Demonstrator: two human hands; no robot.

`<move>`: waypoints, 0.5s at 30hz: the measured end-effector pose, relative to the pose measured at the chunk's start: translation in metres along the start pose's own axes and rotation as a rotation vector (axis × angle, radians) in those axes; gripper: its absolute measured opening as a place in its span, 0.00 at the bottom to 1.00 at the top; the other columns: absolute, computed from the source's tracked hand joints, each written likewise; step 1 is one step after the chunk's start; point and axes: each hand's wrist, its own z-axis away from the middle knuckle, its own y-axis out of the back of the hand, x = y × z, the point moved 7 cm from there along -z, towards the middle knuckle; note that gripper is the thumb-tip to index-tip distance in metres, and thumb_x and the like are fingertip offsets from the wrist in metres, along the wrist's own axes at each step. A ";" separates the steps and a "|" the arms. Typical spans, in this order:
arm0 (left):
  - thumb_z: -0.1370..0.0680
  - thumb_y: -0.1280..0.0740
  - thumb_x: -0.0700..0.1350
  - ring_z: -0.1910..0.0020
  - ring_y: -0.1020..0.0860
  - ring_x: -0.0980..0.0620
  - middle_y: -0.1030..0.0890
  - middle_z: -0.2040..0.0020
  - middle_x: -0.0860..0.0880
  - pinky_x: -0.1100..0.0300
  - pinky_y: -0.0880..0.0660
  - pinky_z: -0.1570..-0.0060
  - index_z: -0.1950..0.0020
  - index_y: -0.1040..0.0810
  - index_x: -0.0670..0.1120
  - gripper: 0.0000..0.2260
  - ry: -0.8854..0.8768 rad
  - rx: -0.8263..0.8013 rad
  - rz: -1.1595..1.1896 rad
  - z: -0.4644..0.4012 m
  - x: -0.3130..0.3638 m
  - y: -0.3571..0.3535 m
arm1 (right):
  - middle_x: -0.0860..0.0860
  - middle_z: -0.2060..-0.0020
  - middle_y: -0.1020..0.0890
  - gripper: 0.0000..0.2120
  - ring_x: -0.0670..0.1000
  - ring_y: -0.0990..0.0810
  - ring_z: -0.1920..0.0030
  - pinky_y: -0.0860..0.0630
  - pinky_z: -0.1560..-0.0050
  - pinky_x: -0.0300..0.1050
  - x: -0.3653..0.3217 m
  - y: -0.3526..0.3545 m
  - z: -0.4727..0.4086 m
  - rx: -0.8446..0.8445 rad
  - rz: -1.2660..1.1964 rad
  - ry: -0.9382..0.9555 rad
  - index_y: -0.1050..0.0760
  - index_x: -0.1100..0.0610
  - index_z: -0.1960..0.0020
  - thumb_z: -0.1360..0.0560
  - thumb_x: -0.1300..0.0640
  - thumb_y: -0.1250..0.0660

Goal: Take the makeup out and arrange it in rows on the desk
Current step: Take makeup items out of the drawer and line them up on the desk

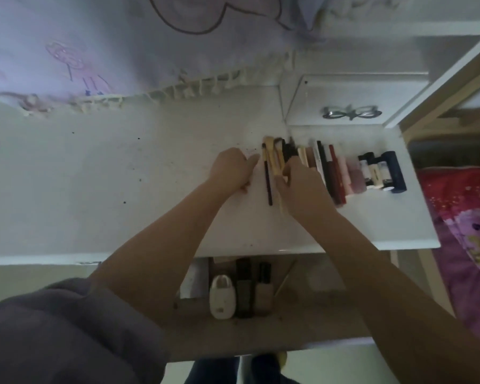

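Observation:
A row of makeup (341,173) lies side by side on the white desk (122,189), running from a dark blue tube (395,171) at the right to several brushes (273,159) at the left. My right hand (299,187) grips the handles of the pale wooden brushes. My left hand (232,170) rests on the desk just left of a thin black brush (268,184), fingers loosely curled and holding nothing. Below the desk edge an open drawer (302,322) holds a white case (221,296), a dark bottle (244,289) and a beige bottle (263,292).
A small white cabinet drawer with a bow-shaped handle (351,113) stands behind the row. A lilac cloth with a fringe (108,56) drapes over the desk's back. A red and pink bedspread (463,217) lies to the right of the desk.

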 end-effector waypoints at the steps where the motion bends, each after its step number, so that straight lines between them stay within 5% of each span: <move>1: 0.20 0.42 0.53 0.78 0.23 0.55 0.20 0.72 0.50 0.67 0.28 0.73 0.62 0.22 0.42 0.20 0.002 -0.009 0.023 0.014 -0.006 0.001 | 0.51 0.62 0.22 0.06 0.50 0.23 0.63 0.29 0.64 0.40 0.002 0.005 0.016 0.011 -0.053 0.044 0.30 0.58 0.50 0.21 0.56 0.40; 4: 0.20 0.42 0.52 0.81 0.25 0.58 0.22 0.77 0.52 0.70 0.31 0.79 0.66 0.25 0.46 0.18 -0.003 -0.054 0.137 0.081 -0.034 -0.013 | 0.45 0.68 0.26 0.06 0.41 0.25 0.67 0.31 0.66 0.33 0.026 -0.012 0.080 -0.174 -0.084 0.100 0.31 0.51 0.57 0.21 0.53 0.40; 8: 0.20 0.40 0.48 0.70 0.22 0.56 0.21 0.69 0.52 0.63 0.25 0.66 0.63 0.24 0.47 0.13 0.157 -0.247 0.044 0.176 -0.093 -0.094 | 0.52 0.61 0.21 0.11 0.51 0.23 0.61 0.26 0.57 0.45 0.103 -0.091 0.155 -0.585 0.071 -0.152 0.25 0.56 0.56 0.20 0.52 0.42; 11: 0.19 0.42 0.47 0.56 0.22 0.48 0.20 0.55 0.44 0.60 0.29 0.58 0.52 0.23 0.41 0.12 0.229 -0.333 -0.048 0.189 -0.104 -0.154 | 0.58 0.57 0.20 0.14 0.55 0.23 0.59 0.26 0.53 0.49 0.128 -0.131 0.157 -0.562 0.017 -0.313 0.24 0.61 0.51 0.19 0.52 0.43; 15: 0.19 0.43 0.47 0.48 0.22 0.44 0.21 0.47 0.41 0.53 0.26 0.50 0.48 0.24 0.40 0.13 0.230 -0.261 -0.208 0.171 -0.099 -0.187 | 0.63 0.53 0.19 0.16 0.62 0.21 0.53 0.34 0.61 0.44 0.136 -0.162 0.136 -0.405 -0.075 -0.403 0.25 0.64 0.48 0.19 0.52 0.44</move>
